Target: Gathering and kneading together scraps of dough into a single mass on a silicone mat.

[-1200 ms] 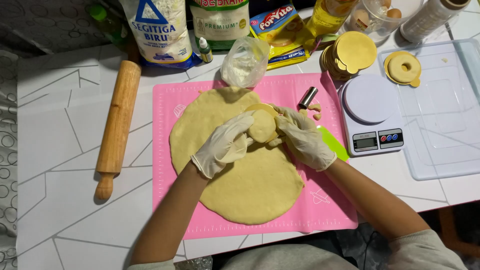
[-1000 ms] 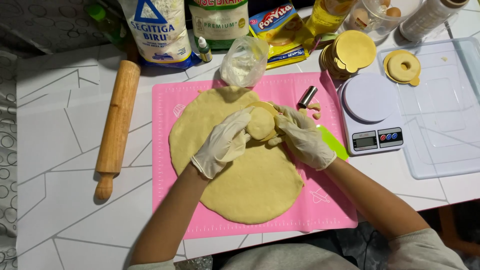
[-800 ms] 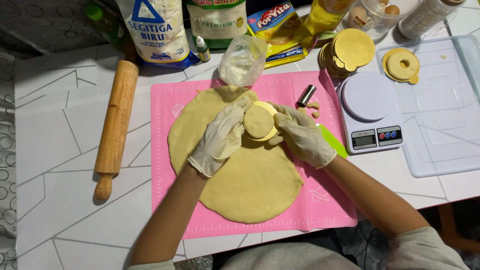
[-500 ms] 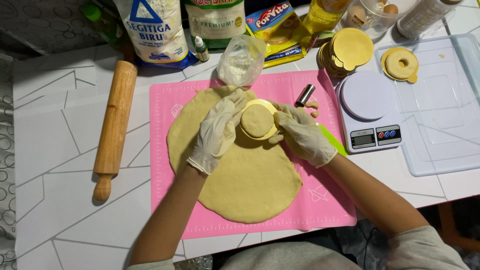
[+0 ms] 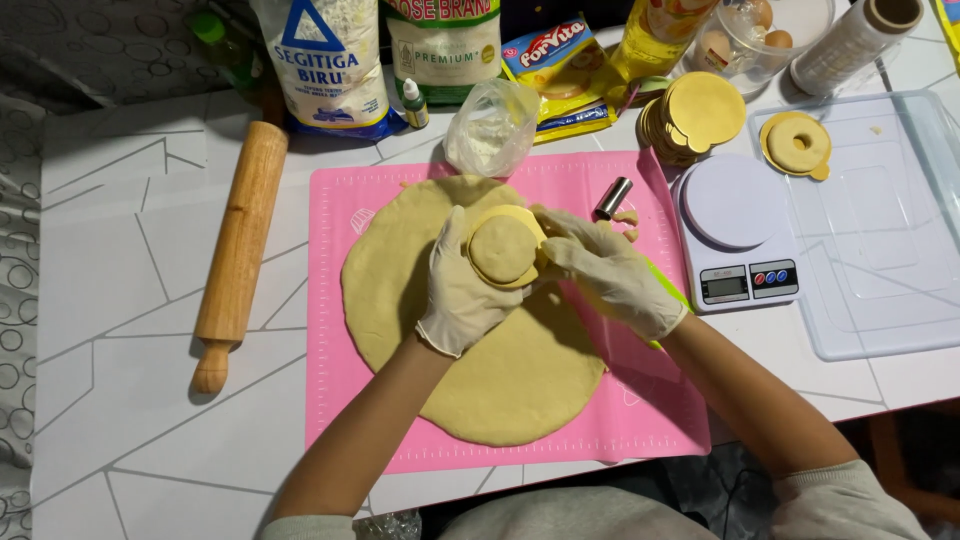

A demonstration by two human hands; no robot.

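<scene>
Left hand (image 5: 462,292), gloved: fingers curled under a gold disc (image 5: 512,215) carrying a round dough piece (image 5: 503,248). Right hand (image 5: 607,272), gloved: pinching the disc's edge, above the rolled dough sheet (image 5: 470,370) on the pink mat (image 5: 660,420). Clear tray (image 5: 880,280): one ring-shaped dough piece (image 5: 796,146). Bowl (image 5: 760,35): eggs, partly cut off.

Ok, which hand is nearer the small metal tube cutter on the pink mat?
Right. The right hand sits just below the metal tube cutter, not touching it; the left hand is farther off, across the dough round.
</scene>
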